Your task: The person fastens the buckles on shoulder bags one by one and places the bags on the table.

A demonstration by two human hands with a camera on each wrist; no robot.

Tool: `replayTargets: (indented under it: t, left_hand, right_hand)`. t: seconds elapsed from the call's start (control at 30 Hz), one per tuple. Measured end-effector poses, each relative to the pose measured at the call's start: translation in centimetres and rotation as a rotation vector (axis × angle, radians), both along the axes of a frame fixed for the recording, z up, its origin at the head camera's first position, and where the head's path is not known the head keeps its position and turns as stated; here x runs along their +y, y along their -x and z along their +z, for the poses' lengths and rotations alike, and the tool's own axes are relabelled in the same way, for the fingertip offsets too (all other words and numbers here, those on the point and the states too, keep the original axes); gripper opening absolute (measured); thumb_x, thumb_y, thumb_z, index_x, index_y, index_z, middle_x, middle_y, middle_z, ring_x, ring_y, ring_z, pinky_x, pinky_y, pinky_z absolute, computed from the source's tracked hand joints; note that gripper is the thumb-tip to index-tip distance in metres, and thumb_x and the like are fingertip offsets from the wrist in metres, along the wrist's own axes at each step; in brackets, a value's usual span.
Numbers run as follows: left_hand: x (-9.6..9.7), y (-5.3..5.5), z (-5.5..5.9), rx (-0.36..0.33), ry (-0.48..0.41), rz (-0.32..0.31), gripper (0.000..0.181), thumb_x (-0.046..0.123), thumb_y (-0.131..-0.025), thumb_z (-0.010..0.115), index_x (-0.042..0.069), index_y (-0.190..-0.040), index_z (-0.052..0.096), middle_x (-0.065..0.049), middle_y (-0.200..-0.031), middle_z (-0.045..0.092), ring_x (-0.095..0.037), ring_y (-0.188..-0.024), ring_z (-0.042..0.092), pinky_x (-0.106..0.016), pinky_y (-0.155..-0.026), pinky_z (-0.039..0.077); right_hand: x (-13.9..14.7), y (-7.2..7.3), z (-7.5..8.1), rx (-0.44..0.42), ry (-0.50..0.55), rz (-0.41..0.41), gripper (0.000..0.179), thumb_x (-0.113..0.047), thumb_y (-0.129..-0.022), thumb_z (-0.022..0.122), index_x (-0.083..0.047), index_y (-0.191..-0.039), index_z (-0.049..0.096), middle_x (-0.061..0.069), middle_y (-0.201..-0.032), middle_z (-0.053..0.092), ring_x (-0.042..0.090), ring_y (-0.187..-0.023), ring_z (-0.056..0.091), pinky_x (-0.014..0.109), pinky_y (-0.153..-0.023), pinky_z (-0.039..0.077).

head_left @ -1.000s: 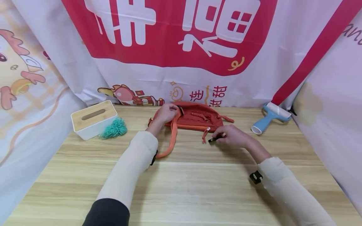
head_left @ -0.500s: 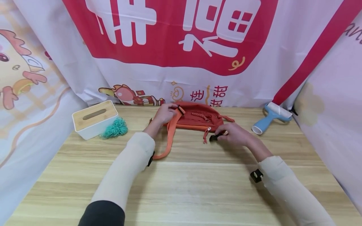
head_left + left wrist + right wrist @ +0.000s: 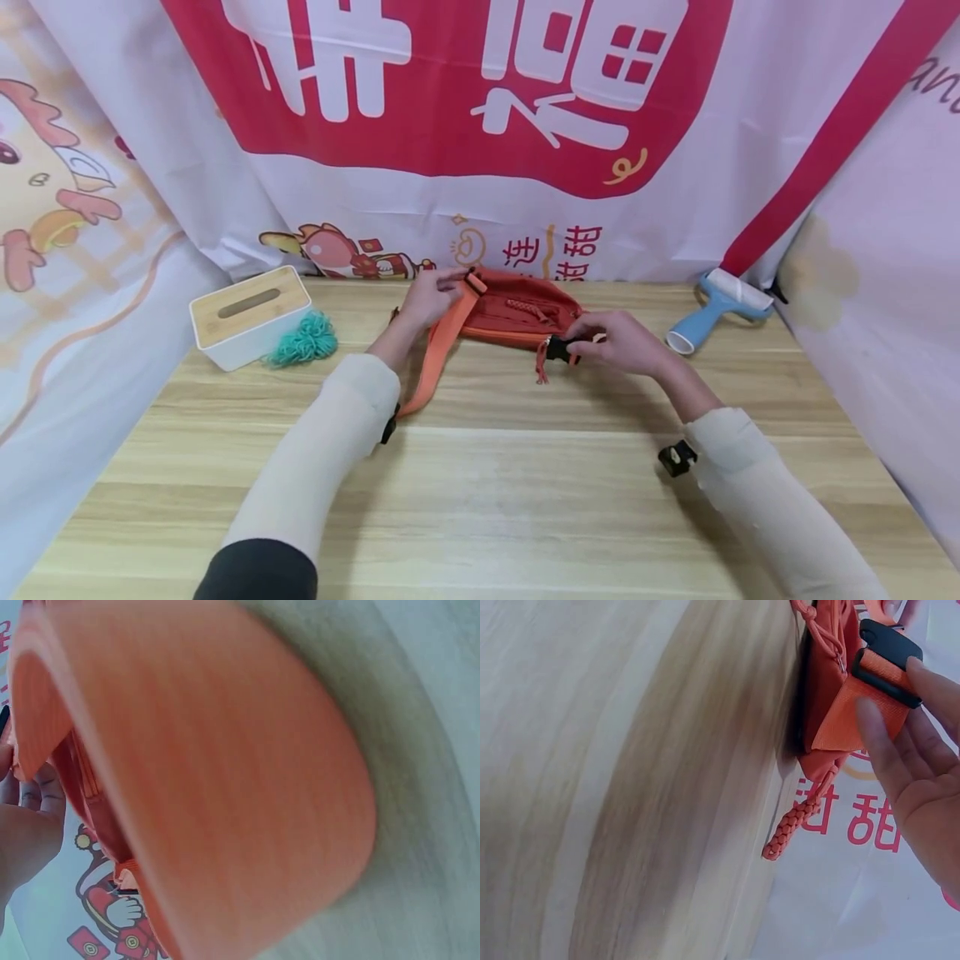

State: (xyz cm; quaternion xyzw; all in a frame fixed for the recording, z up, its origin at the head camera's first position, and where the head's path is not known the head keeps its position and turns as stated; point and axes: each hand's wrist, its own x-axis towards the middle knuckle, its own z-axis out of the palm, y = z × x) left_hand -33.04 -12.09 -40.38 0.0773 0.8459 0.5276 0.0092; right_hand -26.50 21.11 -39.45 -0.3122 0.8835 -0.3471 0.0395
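Observation:
A red waist bag lies at the back of the table, its front zipper towards me. My left hand holds the wide orange strap by its upper end, where a black fitting sits at the fingertips. From there the strap loops down and left, filling most of the left wrist view. My right hand pinches a black side-release buckle at the bag's right front corner. In the right wrist view, thumb and fingers are on the buckle and its short orange webbing.
At the left stands a white tissue box with a wooden lid, a bundle of teal yarn against it. A blue lint roller lies at the back right. Printed cloth hangs behind the table.
The right hand has raised the black buckle and turned it so its front shows more. The left hand and the strap loop have shifted slightly left.

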Motion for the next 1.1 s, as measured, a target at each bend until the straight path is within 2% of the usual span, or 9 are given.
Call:
replayTargets:
  t: [0.13,0.37,0.53,0.77,0.87,1.1]
  left_hand:
    - [-0.1,-0.3,0.5,0.032,-0.009,-0.013,0.042,-0.003,-0.097,0.063,0.007,-0.137,0.064,-0.016,-0.127,0.067,-0.028,-0.116,0.063,-0.036,-0.09,0.053]
    - [0.0,-1.0,1.5,0.059,-0.003,-0.042,0.04,-0.003,-0.096,0.065,0.009,-0.134,0.068,-0.013,-0.124,0.07,-0.024,-0.113,0.064,-0.028,-0.081,0.052]
    - [0.1,-1.5,1.8,0.056,-0.023,-0.085,0.037,-0.004,-0.095,0.065,0.008,-0.131,0.069,-0.012,-0.126,0.069,-0.023,-0.116,0.064,-0.029,-0.086,0.053]
    - [0.0,-2.2,2.5,0.077,-0.012,-0.157,0.035,-0.003,-0.097,0.064,0.008,-0.129,0.07,-0.009,-0.135,0.064,-0.023,-0.114,0.064,-0.033,-0.088,0.054]
    - [0.0,-2.5,2.9,0.073,-0.036,-0.196,0.035,-0.003,-0.097,0.063,0.007,-0.13,0.07,-0.009,-0.138,0.062,-0.024,-0.118,0.063,-0.035,-0.092,0.054]
    - [0.1,-3.5,4.0,0.065,-0.049,-0.316,0.034,-0.001,-0.099,0.062,0.007,-0.131,0.069,-0.009,-0.13,0.067,-0.022,-0.122,0.061,-0.034,-0.093,0.053]
  right_hand:
    - [-0.2,0.0,0.2,-0.027,0.043,-0.005,0.008,-0.013,-0.094,0.075,-0.011,-0.102,0.076,-0.003,-0.094,0.074,0.016,-0.092,0.067,0.04,-0.085,0.055]
    - [-0.5,-0.2,0.5,-0.065,0.096,-0.057,0.01,-0.014,-0.092,0.078,-0.009,-0.099,0.075,0.001,-0.093,0.073,0.018,-0.087,0.067,0.033,-0.076,0.055]
    - [-0.6,-0.2,0.7,-0.072,0.111,-0.075,0.01,-0.015,-0.092,0.078,-0.008,-0.098,0.074,0.003,-0.092,0.072,0.019,-0.084,0.067,0.03,-0.073,0.055]
    - [-0.7,-0.3,0.9,-0.072,0.152,-0.064,0.008,-0.012,-0.091,0.078,-0.006,-0.096,0.074,0.005,-0.09,0.072,0.021,-0.081,0.067,0.03,-0.069,0.055]
    - [-0.7,-0.2,0.8,-0.068,0.164,-0.055,0.008,-0.012,-0.091,0.078,-0.007,-0.096,0.074,0.005,-0.089,0.072,0.02,-0.08,0.067,0.028,-0.068,0.054]
    - [-1.2,-0.3,1.1,-0.068,0.149,-0.065,0.008,-0.009,-0.093,0.075,-0.003,-0.097,0.074,0.008,-0.091,0.071,0.025,-0.081,0.066,0.028,-0.067,0.053]
